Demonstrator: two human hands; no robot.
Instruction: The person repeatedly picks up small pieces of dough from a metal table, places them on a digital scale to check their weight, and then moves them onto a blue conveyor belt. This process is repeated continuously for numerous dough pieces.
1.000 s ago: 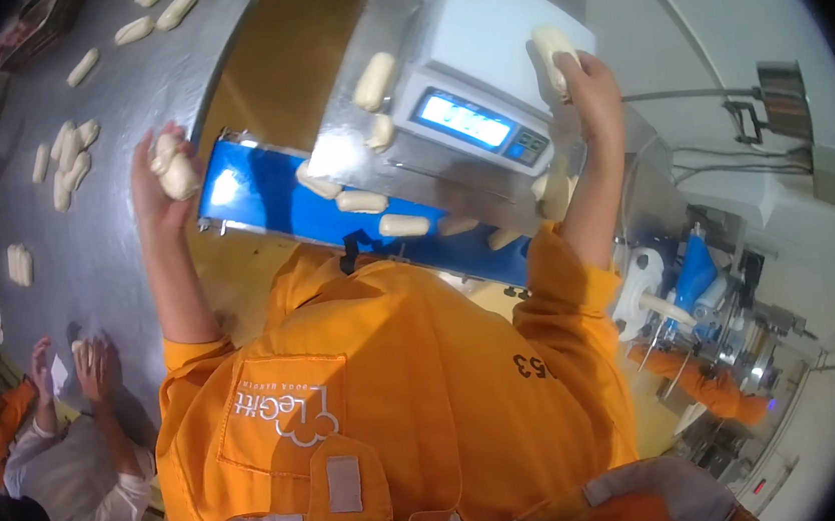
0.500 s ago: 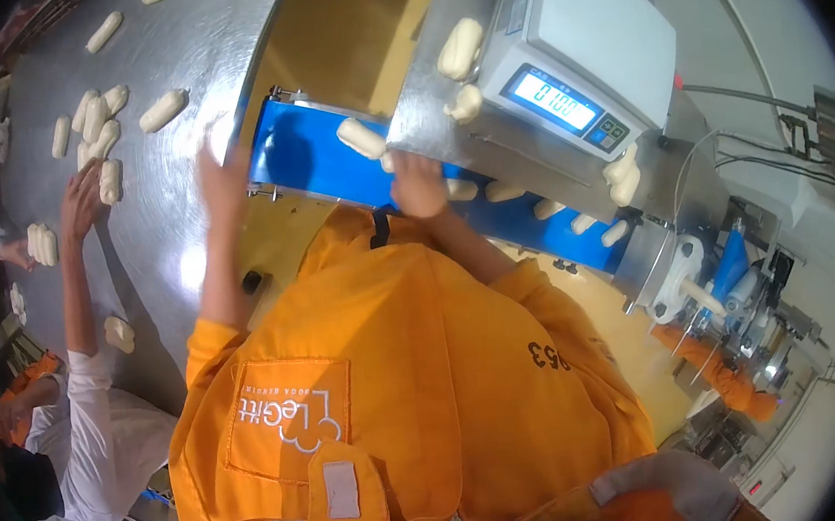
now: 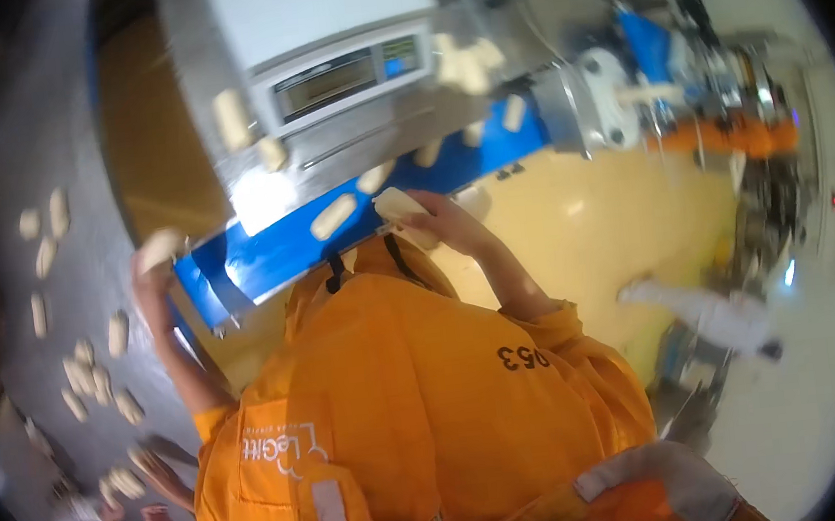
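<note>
A short, pale dough roll [image 3: 397, 203] is gripped in my right hand [image 3: 446, 224], over the near edge of the blue conveyor belt [image 3: 284, 231]. My left hand [image 3: 152, 291], a little blurred, is closed round another dough roll [image 3: 164, 246] beside the belt's left end, at the metal table's edge. Directly left of the right hand, a dough roll [image 3: 334, 217] lies on the belt. Several more follow in a row toward the belt's far right, among them a dough roll [image 3: 376, 176] and another dough roll [image 3: 514, 113].
A digital scale [image 3: 350, 78] stands on a steel surface behind the belt, with dough pieces [image 3: 232, 120] to its left and a dough pile [image 3: 469, 63] to its right. More dough rolls [image 3: 118, 332] lie on the metal table [image 3: 85, 252]. Another person's hand [image 3: 160, 474] works at lower left.
The view has swung, so the scale and belt appear further left. My left hand, blurred over the metal table before, now holds a dough roll. My right hand has lifted one off the belt.
</note>
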